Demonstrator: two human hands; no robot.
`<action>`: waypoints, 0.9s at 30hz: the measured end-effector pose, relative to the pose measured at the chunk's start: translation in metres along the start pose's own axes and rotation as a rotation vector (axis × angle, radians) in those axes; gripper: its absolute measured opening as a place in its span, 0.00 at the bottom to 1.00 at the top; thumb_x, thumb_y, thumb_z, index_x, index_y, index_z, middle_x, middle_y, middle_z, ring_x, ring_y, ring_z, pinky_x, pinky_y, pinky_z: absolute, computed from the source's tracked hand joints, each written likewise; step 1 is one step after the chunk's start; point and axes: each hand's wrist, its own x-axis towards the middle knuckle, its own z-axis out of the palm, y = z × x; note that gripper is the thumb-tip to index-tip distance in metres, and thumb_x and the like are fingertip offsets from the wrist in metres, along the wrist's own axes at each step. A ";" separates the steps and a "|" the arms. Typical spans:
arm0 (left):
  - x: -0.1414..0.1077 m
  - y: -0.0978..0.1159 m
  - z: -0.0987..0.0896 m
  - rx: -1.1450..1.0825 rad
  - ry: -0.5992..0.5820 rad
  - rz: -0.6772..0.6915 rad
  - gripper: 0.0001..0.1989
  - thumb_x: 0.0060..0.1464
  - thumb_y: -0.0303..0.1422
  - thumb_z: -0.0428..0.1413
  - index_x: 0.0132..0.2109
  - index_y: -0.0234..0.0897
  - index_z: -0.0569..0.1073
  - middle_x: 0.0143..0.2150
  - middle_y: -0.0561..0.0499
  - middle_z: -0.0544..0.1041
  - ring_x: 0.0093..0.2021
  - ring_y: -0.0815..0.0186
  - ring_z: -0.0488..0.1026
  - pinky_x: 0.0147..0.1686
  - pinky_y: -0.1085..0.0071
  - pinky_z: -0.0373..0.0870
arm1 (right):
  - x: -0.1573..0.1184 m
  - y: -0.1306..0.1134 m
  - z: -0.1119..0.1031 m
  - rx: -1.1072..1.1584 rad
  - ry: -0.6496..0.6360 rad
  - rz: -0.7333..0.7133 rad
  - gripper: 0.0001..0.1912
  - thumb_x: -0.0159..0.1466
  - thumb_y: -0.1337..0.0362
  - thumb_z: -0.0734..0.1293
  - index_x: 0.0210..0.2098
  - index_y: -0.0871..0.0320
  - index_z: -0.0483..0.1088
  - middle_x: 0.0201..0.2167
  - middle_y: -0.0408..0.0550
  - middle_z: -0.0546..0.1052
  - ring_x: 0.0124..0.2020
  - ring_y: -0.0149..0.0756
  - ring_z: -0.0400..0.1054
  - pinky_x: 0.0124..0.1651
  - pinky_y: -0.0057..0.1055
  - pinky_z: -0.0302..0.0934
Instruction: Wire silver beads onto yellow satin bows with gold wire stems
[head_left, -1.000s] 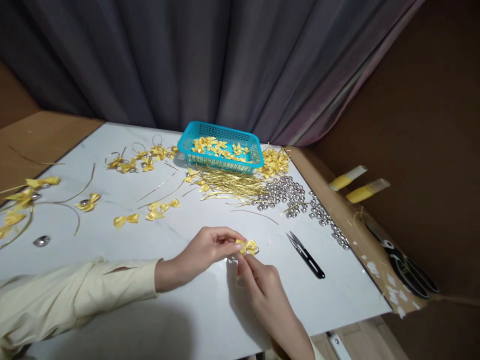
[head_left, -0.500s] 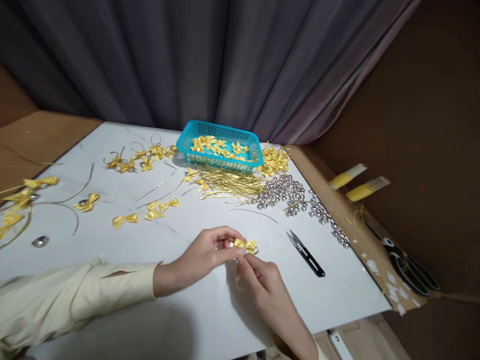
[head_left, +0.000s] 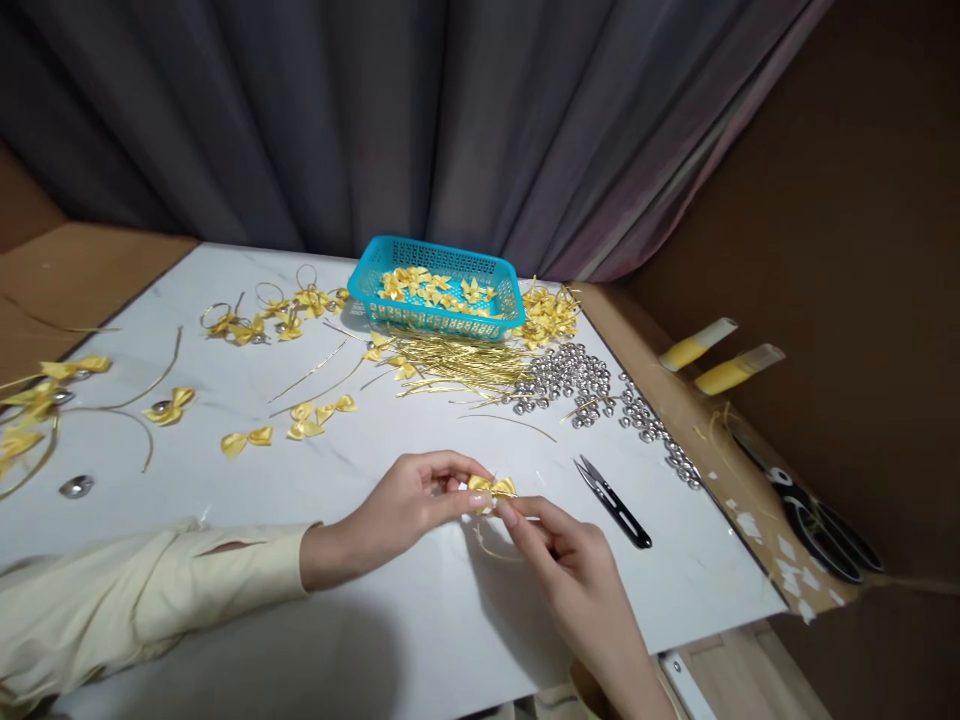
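My left hand (head_left: 412, 510) pinches a small yellow bow (head_left: 493, 486) between thumb and fingers above the white table. My right hand (head_left: 566, 550) is closed at the bow's lower right edge, its thumb and forefinger pressed together by the bow; what lies between those fingertips is too small to make out. A thin cord (head_left: 491, 548) hangs in a curve beneath the bow. Black thread snips (head_left: 615, 503) lie right of my hands. Gold cords (head_left: 457, 360) and silver beads (head_left: 566, 375) are heaped beyond them.
A blue basket (head_left: 360, 282) of yellow bows stands at the back, with more bows (head_left: 549, 316) beside it. Bows with cords (head_left: 34, 400) lie on the left. On the right edge are two yellow tubes (head_left: 697, 345) and large scissors (head_left: 817, 530).
My right hand has moved right and slightly up, from beneath the bow to its right side. The hanging cord now curves out to the right. My left hand keeps hold of the bow.
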 end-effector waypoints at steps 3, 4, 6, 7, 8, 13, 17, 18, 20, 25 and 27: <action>-0.001 0.001 0.001 -0.063 -0.020 -0.013 0.11 0.48 0.33 0.60 0.39 0.33 0.75 0.36 0.48 0.76 0.37 0.65 0.69 0.37 0.70 0.64 | 0.000 0.001 0.000 0.016 0.028 -0.001 0.19 0.63 0.53 0.60 0.32 0.64 0.72 0.16 0.38 0.54 0.18 0.25 0.43 0.20 0.26 0.37; -0.001 0.001 0.001 -0.083 -0.023 -0.016 0.11 0.48 0.33 0.60 0.39 0.32 0.75 0.36 0.48 0.76 0.37 0.65 0.69 0.38 0.71 0.64 | 0.000 0.001 0.001 0.020 0.037 -0.007 0.19 0.63 0.53 0.60 0.32 0.64 0.72 0.16 0.38 0.54 0.18 0.25 0.43 0.20 0.26 0.37; 0.000 0.002 0.001 -0.115 -0.029 -0.020 0.10 0.48 0.32 0.60 0.39 0.32 0.75 0.37 0.48 0.76 0.38 0.65 0.70 0.39 0.71 0.64 | 0.000 0.003 0.002 0.030 0.053 -0.022 0.19 0.64 0.53 0.60 0.32 0.64 0.73 0.15 0.37 0.52 0.17 0.25 0.42 0.19 0.26 0.37; 0.000 0.002 0.001 -0.123 -0.030 -0.022 0.10 0.48 0.32 0.60 0.39 0.32 0.75 0.37 0.48 0.76 0.38 0.65 0.70 0.39 0.72 0.65 | 0.000 0.003 0.002 0.034 0.059 -0.026 0.19 0.64 0.53 0.60 0.32 0.64 0.73 0.15 0.37 0.52 0.17 0.25 0.42 0.19 0.26 0.36; 0.000 0.002 0.001 -0.127 -0.033 -0.024 0.10 0.48 0.31 0.60 0.39 0.32 0.75 0.37 0.48 0.76 0.38 0.65 0.70 0.39 0.72 0.65 | 0.000 0.003 0.002 0.035 0.063 -0.026 0.19 0.64 0.53 0.60 0.33 0.64 0.72 0.15 0.36 0.51 0.17 0.25 0.42 0.19 0.26 0.36; 0.001 0.004 0.002 -0.136 -0.037 -0.029 0.10 0.48 0.32 0.61 0.39 0.32 0.75 0.36 0.49 0.76 0.38 0.65 0.70 0.39 0.72 0.65 | 0.001 0.003 0.000 0.052 0.081 0.000 0.20 0.64 0.52 0.59 0.33 0.64 0.72 0.15 0.35 0.49 0.17 0.25 0.41 0.19 0.25 0.36; -0.001 0.004 0.002 -0.130 -0.038 -0.023 0.10 0.48 0.32 0.60 0.39 0.32 0.75 0.36 0.49 0.76 0.37 0.66 0.70 0.38 0.72 0.65 | -0.001 0.004 -0.001 0.088 0.092 0.028 0.20 0.64 0.50 0.60 0.34 0.63 0.71 0.15 0.35 0.50 0.17 0.25 0.42 0.19 0.25 0.37; -0.001 0.004 0.002 -0.116 -0.039 -0.022 0.10 0.48 0.32 0.60 0.39 0.32 0.75 0.36 0.48 0.76 0.37 0.66 0.70 0.37 0.72 0.65 | -0.001 0.004 -0.002 0.097 0.102 0.036 0.20 0.64 0.50 0.60 0.34 0.63 0.71 0.15 0.35 0.50 0.18 0.25 0.42 0.20 0.25 0.37; -0.002 0.004 0.002 -0.066 -0.037 -0.024 0.11 0.49 0.33 0.60 0.40 0.32 0.75 0.36 0.48 0.76 0.36 0.65 0.69 0.37 0.71 0.64 | -0.002 0.005 -0.002 0.117 0.115 0.047 0.20 0.63 0.49 0.60 0.33 0.62 0.70 0.16 0.35 0.49 0.18 0.25 0.43 0.20 0.25 0.37; -0.003 0.001 0.000 0.010 -0.020 -0.031 0.13 0.49 0.36 0.60 0.41 0.33 0.76 0.37 0.46 0.76 0.38 0.62 0.70 0.38 0.68 0.64 | -0.002 0.004 -0.002 0.133 0.099 0.050 0.21 0.63 0.48 0.60 0.32 0.61 0.70 0.16 0.35 0.49 0.18 0.26 0.43 0.20 0.26 0.38; -0.002 0.001 0.000 0.002 -0.021 -0.028 0.13 0.49 0.36 0.60 0.40 0.32 0.75 0.37 0.46 0.77 0.38 0.62 0.70 0.38 0.68 0.64 | -0.001 0.002 -0.002 0.118 0.087 0.046 0.21 0.63 0.48 0.60 0.31 0.61 0.70 0.16 0.35 0.49 0.18 0.26 0.43 0.20 0.26 0.38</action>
